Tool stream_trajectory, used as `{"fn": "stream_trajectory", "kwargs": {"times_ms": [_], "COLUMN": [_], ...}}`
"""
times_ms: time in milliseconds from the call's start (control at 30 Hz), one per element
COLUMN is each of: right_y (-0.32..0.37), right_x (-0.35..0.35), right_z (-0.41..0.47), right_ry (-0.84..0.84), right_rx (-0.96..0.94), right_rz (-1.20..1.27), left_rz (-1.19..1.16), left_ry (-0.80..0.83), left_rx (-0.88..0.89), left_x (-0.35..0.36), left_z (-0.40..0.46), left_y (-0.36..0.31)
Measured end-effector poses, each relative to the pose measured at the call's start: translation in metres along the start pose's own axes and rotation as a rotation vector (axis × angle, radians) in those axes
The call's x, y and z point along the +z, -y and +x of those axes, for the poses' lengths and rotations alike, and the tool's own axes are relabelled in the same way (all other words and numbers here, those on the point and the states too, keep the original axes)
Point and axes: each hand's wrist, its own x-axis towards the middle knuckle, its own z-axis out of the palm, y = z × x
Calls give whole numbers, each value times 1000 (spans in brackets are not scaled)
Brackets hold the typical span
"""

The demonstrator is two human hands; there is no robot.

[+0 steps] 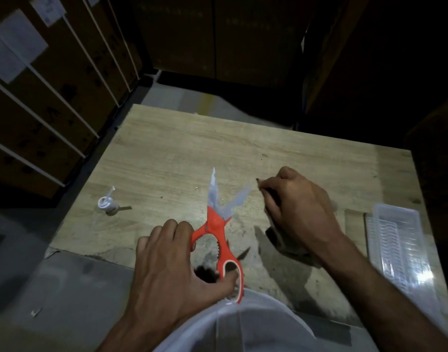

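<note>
A pair of scissors (219, 232) with orange handles and pale blades lies over the wooden table (182, 151), blades spread wide and pointing away from me. My left hand (172, 265) grips the handles, thumb through the near loop and fingers curled round the other. To the right, my right hand (299, 209) pinches a small dark, thin thing (258, 182) at its fingertips and rests on the table. What lies under that palm is hidden.
A small white capped bottle (108, 204) stands on the table's left side. A clear plastic tray (400, 247) lies at the right edge. Strapped cardboard boxes (47, 102) are stacked at the left and behind. My white garment (243, 326) fills the bottom.
</note>
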Motion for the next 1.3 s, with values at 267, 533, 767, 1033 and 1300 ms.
{"fn": "stream_trajectory", "kwargs": {"times_ms": [267,533,767,1033,1300], "right_y": [11,47,31,-8,-47], "right_x": [-39,12,8,14,-50], "right_z": [-19,-39,-25,-8,3], "right_ry": [-307,-47,-72,-38,-270], "right_rx": [23,-89,-82,-21,92], "right_rz": [412,267,130,-29,178], "left_rz": [-17,-34,-23,-40,-51], "left_ry": [21,4,-6,3,19], "left_rx": [-46,-1,26,12,-32], "left_x": [5,2,3,3,4], "left_z": [-1,-1,-5,-8,-11], "left_y": [4,-1,2,1,5]}}
